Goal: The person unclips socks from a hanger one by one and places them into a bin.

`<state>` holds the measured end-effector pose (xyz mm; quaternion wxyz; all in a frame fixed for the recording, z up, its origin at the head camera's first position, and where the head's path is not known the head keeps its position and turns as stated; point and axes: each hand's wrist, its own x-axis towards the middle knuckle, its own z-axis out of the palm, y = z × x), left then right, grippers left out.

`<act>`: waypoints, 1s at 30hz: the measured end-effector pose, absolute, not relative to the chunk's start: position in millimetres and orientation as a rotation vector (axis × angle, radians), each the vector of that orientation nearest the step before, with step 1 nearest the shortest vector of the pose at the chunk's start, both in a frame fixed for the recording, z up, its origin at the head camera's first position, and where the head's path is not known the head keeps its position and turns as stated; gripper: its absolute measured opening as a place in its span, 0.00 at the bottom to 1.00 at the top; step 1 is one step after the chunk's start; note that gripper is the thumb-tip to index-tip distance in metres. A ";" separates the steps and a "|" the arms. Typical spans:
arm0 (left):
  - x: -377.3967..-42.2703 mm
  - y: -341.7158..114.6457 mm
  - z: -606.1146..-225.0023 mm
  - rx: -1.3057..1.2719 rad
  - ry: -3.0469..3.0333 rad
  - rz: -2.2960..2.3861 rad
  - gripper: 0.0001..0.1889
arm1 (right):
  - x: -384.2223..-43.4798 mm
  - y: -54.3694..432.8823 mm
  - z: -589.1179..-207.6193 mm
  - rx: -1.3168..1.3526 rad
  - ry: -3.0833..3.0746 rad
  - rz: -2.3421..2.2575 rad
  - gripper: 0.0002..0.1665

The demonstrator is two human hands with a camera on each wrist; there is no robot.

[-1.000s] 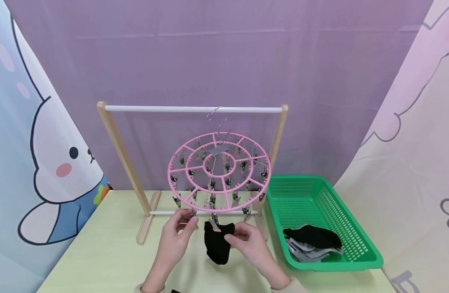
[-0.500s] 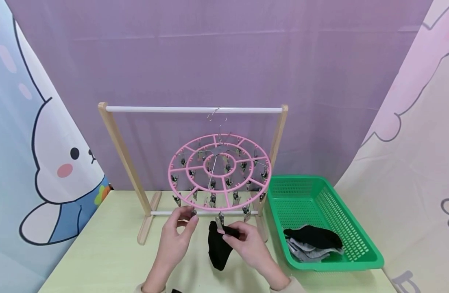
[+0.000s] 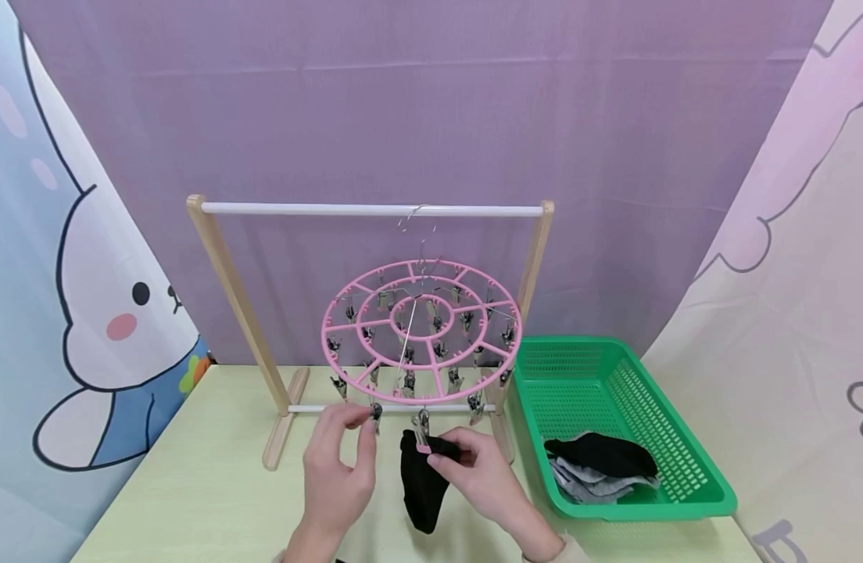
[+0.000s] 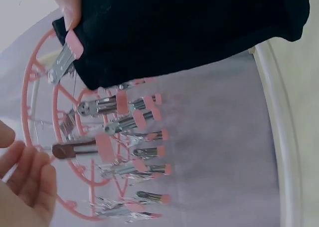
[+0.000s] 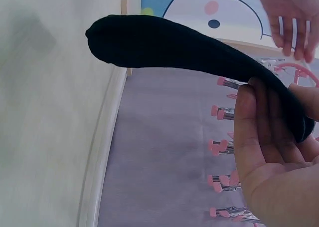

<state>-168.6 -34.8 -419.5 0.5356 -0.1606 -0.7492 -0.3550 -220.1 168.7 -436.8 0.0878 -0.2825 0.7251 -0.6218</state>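
Observation:
A black sock (image 3: 423,489) hangs below the front rim of the pink round clip hanger (image 3: 431,403). My right hand (image 3: 482,469) pinches the sock's top edge between thumb and fingers, as the right wrist view also shows for the sock (image 5: 164,45). A metal clip with pink tips (image 4: 64,61) bites the sock's edge beside my right fingertips. My left hand (image 3: 338,461) is to the left of the sock, with its fingers loosely bent. Right at its fingertips dangles another metal clip (image 3: 377,414), which holds nothing.
The hanger hooks over the white bar (image 3: 298,209) of a wooden stand (image 3: 238,305). Several other clips hang round its rings. On the right, a green basket (image 3: 692,438) holds a black sock (image 3: 603,453) and grey cloth (image 3: 589,481). A purple curtain (image 3: 431,117) hangs behind.
My right hand has brought the sock's edge to the clip, and the sock now hangs a little lower. My left fingers have let go of the neighbouring clip.

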 end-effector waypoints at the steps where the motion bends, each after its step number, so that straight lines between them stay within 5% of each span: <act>1: -169.0 -32.6 -419.3 -0.416 -1.787 -0.817 0.09 | -219.9 169.1 -436.3 -0.839 2.158 -1.847 0.10; 13: -170.2 -10.5 -418.0 -0.437 -2.139 -1.113 0.14 | -217.4 173.2 -434.2 -0.880 2.104 -1.842 0.10; 20: -175.4 -10.4 -412.7 -0.275 -2.247 -1.566 0.11 | -216.9 173.4 -435.3 -0.933 2.091 -1.849 0.08; 30: -178.6 -17.8 -414.2 -0.270 -2.317 -1.603 0.09 | -220.9 175.9 -441.1 -0.954 2.084 -1.868 0.09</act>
